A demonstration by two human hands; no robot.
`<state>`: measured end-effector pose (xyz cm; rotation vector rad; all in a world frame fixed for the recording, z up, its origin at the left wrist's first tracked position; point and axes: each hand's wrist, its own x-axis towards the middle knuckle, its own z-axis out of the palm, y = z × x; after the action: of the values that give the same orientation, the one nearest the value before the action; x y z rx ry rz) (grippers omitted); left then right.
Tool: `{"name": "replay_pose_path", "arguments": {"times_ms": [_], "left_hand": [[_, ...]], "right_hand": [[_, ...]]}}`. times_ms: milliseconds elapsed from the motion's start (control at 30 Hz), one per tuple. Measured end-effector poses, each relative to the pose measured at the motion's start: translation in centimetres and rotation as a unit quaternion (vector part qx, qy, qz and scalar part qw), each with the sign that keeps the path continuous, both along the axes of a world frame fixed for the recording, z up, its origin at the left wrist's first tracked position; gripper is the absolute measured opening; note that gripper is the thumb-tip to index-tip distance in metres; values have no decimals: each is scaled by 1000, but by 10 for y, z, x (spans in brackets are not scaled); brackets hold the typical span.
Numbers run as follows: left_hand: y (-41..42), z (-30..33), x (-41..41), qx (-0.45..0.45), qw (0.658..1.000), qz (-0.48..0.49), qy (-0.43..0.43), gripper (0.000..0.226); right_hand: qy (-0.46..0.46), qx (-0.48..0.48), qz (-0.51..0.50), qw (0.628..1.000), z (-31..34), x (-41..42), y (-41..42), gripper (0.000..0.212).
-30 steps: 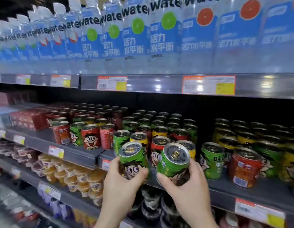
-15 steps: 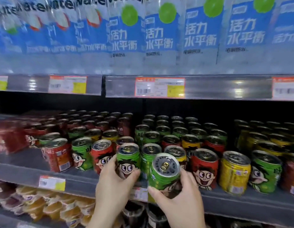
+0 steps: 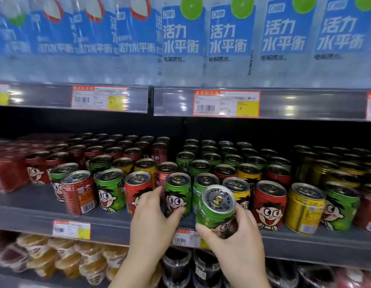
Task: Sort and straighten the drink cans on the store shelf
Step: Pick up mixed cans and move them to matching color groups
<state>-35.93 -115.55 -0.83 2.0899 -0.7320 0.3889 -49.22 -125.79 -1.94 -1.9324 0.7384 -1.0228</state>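
Note:
Red, green and yellow cartoon-faced drink cans stand in mixed rows on the grey middle shelf (image 3: 41,220). My left hand (image 3: 153,221) grips the base of an upright green can (image 3: 178,194) standing on the shelf near its front edge. My right hand (image 3: 236,244) holds a second green can (image 3: 219,208) off the shelf, tilted with its top towards me, in front of a yellow can (image 3: 238,189). A red can (image 3: 270,204) and another yellow can (image 3: 305,206) stand to the right.
Above, blue-labelled water bottles (image 3: 184,38) fill the upper shelf, with price tags (image 3: 226,103) on its rail. Red multipacks (image 3: 8,169) lie at the far left of the can shelf. Below it sit jelly cups (image 3: 62,256) and dark cups (image 3: 176,265).
My view has shifted left and closer to the shelf. My left hand has set its green can down upright on the shelf; my right hand still holds its tilted can.

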Motion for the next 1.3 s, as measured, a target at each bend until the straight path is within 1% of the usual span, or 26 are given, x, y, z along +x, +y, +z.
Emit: {"name": "replay_pose_path", "arguments": {"times_ms": [33, 67, 100, 133, 167, 200, 233, 300, 333, 400, 433, 467, 533, 600, 700, 800, 833, 900, 967, 1033, 1100, 1200, 1300], "left_hand": [[5, 2, -4, -30, 999, -4, -28, 60], [10, 5, -9, -65, 997, -37, -23, 53], [14, 9, -17, -84, 991, -98, 29, 51], [15, 12, -24, -88, 975, -174, 109, 56], [14, 14, -31, -78, 952, -231, 184, 66], [10, 12, -36, -66, 942, -256, 207, 74], [5, 8, -38, -56, 948, -250, 188, 76], [-4, 3, -42, -66, 965, -211, 139, 67], [-5, 3, -43, -74, 969, -200, 128, 61], [-2, 4, -41, -97, 965, -189, 151, 52], [1, 7, -39, -116, 960, -187, 173, 49], [4, 12, -38, -134, 955, -185, 190, 46], [8, 24, -38, -161, 949, -182, 202, 35], [10, 32, -39, -172, 946, -183, 203, 29], [13, 35, -38, -166, 948, -176, 206, 30], [16, 35, -40, -141, 952, -170, 214, 32], [16, 34, -40, -132, 952, -168, 218, 34], [15, 31, -38, -121, 952, -170, 225, 36], [14, 29, -38, -105, 954, -169, 225, 38], [12, 27, -37, -99, 955, -168, 224, 38], [9, 26, -39, -98, 954, -170, 225, 38], [-2, 25, -45, -106, 954, -177, 216, 38], [-21, 23, -56, -104, 956, -188, 202, 36]], "right_hand": [[-1, -2, -3, 1000, 0, -2, 0, 76], [1, -3, -7, 1000, 0, -3, 0, 75], [5, -4, -9, 1000, 0, -4, 0, 75], [15, -6, -9, 1000, 0, -5, 0, 74], [28, -11, -6, 1000, 0, -5, 1, 75], [43, -19, 1, 999, 1, -4, 4, 77], [54, -30, 8, 998, 1, -2, 5, 78], [68, -56, 27, 996, 2, -2, 9, 75], [77, -63, 44, 994, 5, -4, 8, 73], [98, -59, 79, 990, 12, -14, 1, 74], [101, -51, 78, 990, 17, -20, -4, 71], [94, -40, 57, 993, 21, -26, -10, 66], [89, -42, -30, 995, 23, -32, -23, 60], [134, -63, -98, 984, 20, -29, -29, 67], [164, -92, -129, 974, 14, -14, -25, 80], [162, -73, -169, 969, 12, 3, -26, 95], [173, -63, -182, 966, 11, 9, -28, 97], [186, -55, -200, 960, 11, 16, -33, 93], [170, -54, -215, 960, 10, 19, -37, 83], [142, -51, -216, 965, 8, 17, -36, 81], [87, -31, -197, 976, 5, 12, -32, 82], [-16, 38, -155, 987, 6, -8, -29, 84], [-76, 74, -158, 982, 17, -41, -35, 68]]}}
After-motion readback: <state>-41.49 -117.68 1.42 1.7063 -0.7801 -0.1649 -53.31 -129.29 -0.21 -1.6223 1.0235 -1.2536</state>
